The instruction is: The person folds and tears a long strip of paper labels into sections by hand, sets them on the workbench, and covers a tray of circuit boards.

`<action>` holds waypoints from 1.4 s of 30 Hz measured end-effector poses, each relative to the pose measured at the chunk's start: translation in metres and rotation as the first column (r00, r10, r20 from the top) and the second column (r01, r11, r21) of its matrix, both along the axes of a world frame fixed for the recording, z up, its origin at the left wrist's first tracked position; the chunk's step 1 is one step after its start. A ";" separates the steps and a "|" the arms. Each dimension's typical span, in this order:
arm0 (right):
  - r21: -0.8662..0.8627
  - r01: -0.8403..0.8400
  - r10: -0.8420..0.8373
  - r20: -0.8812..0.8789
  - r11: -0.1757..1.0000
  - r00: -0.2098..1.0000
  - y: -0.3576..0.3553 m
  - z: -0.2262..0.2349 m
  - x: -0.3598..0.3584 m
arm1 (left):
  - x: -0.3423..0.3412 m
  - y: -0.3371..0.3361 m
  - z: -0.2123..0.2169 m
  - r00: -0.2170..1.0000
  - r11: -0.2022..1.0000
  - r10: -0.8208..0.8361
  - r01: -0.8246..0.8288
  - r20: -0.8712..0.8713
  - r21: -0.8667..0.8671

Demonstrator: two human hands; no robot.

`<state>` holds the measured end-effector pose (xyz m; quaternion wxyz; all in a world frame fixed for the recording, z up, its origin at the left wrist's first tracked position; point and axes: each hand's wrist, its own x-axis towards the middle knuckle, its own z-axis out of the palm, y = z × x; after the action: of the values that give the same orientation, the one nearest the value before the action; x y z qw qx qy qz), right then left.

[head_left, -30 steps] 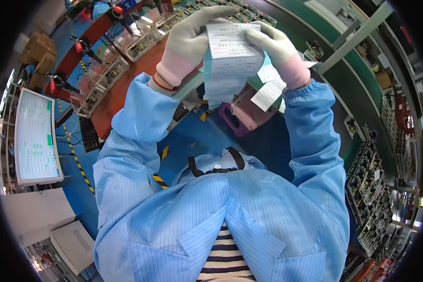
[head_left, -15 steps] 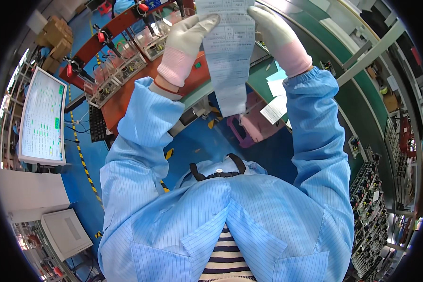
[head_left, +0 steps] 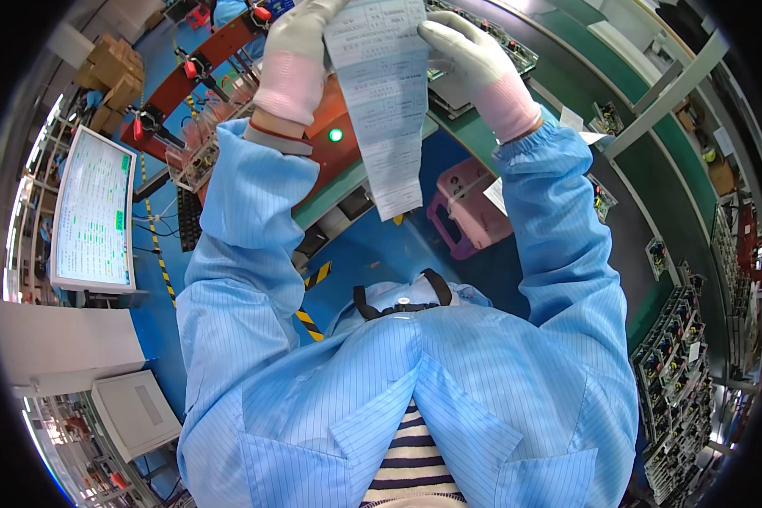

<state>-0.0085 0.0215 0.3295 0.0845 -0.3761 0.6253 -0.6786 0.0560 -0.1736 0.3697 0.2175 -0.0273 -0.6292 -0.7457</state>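
A long strip of printed white paper labels (head_left: pixel 389 110) hangs in front of me, its narrower lower end dangling over the gap between the benches. My left hand (head_left: pixel 303 42), in a white glove with a pink cuff, is closed on its upper left edge; the fingertips run out of the picture at the top. On the opposite edge, my gloved right hand (head_left: pixel 472 55) pinches the strip with its fingertips, partly hidden behind the paper. Just behind the right hand lies a tray of circuit boards (head_left: pixel 508 46) on the green bench.
Clear fixtures with red-handled clamps (head_left: pixel 196 69) line the red-brown bench at left, beside a monitor (head_left: pixel 93 212) and keyboard (head_left: pixel 190 222). A glowing green button (head_left: pixel 335 135) sits on that bench. Below stands a pink and purple bin (head_left: pixel 466 207). Racked boards (head_left: pixel 673 381) fill the right side.
Both hands and the label strip have shifted left in the picture. The green button on the red-brown bench is now lit. More of the circuit board tray shows behind my right hand.
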 end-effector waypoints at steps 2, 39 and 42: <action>-0.020 -0.088 0.089 0.061 0.996 0.994 -0.002 -0.004 0.000 | -0.005 -0.009 0.004 0.999 0.996 0.050 -0.050 0.005 0.076; 0.319 -0.345 0.293 0.200 0.883 0.935 0.004 -0.081 0.004 | -0.094 -0.207 0.021 0.987 0.934 0.112 -0.143 0.112 0.326; 0.281 -0.361 0.276 0.299 0.889 0.914 0.008 -0.079 0.010 | -0.097 -0.200 0.021 0.985 0.939 0.131 -0.160 0.113 0.304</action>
<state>0.0017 0.0300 0.2507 0.3355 -0.3659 0.6435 -0.5826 -0.0412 -0.3734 0.3905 0.2447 0.0880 -0.5132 -0.8180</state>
